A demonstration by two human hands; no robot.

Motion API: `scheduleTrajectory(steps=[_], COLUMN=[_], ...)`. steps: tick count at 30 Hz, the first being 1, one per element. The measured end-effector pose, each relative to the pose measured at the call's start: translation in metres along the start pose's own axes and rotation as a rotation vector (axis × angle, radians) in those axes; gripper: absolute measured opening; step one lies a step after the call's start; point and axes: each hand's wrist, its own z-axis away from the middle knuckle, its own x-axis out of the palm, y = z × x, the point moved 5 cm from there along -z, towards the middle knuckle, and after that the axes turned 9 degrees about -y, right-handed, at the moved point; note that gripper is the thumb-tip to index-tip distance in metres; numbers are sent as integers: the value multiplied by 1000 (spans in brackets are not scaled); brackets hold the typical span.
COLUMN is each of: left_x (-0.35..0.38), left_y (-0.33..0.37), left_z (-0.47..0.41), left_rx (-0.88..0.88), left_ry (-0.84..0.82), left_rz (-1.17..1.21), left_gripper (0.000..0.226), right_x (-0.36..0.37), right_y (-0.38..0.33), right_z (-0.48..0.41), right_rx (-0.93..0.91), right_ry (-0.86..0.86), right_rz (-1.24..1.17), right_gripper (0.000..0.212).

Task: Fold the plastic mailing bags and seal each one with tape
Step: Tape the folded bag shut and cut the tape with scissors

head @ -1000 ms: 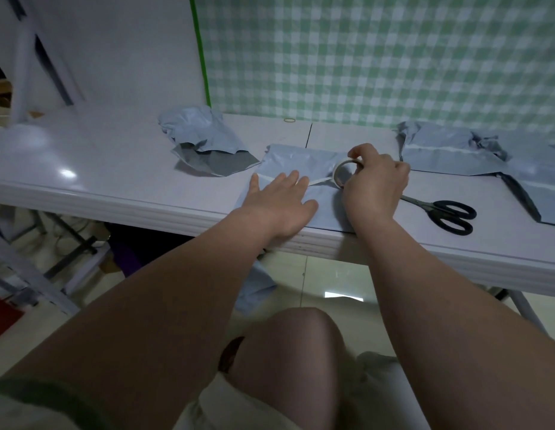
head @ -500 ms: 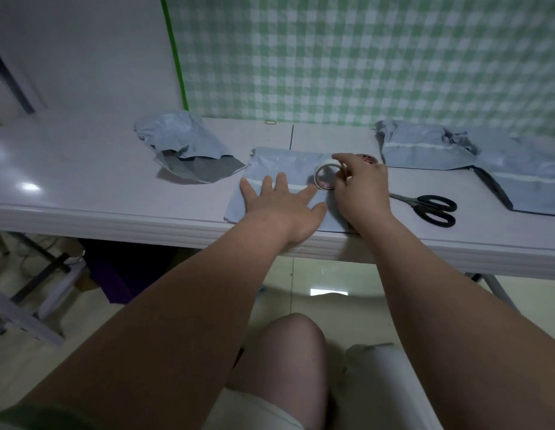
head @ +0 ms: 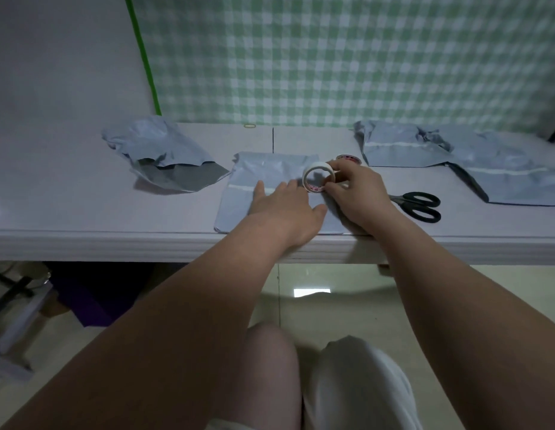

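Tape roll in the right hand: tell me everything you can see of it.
The tape roll is a whitish ring with red print showing at its lower edge and an open hole. It stands on edge over the right part of the flat grey mailing bag. The right hand holds it, fingers on the top rim, thumb low on its side. The left hand lies flat on the bag close beside it.

The picture is dim, with a cool, bluish cast. A small bright reflection gleams on the floor (head: 311, 292), and a faint glare marks the table (head: 68, 193) at its left edge. The left bag (head: 152, 144) casts a soft shadow, and under the table it is dark. The tape (head: 320, 166) at centre looks fairly sharp. The cloth (head: 332, 57) behind is soft, and wide-angle stretch bends the edges.
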Motion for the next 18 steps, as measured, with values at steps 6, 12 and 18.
scheduleTrajectory(steps=[6, 12, 18], left_x=[10, 10, 8], left_y=[-2, -2, -1], left_z=[-1, 2, 5], left_rx=[3, -14, -19], left_ry=[14, 5, -17], left_rz=[11, -3, -8], left_gripper=[69, 70, 69], right_x=[-2, 0, 1], right_y=[1, 3, 11], right_z=[4, 3, 0], right_rx=[31, 38, 103], right_ry=[44, 86, 184], right_rz=[-89, -89, -73], right_gripper=[25, 18, 20])
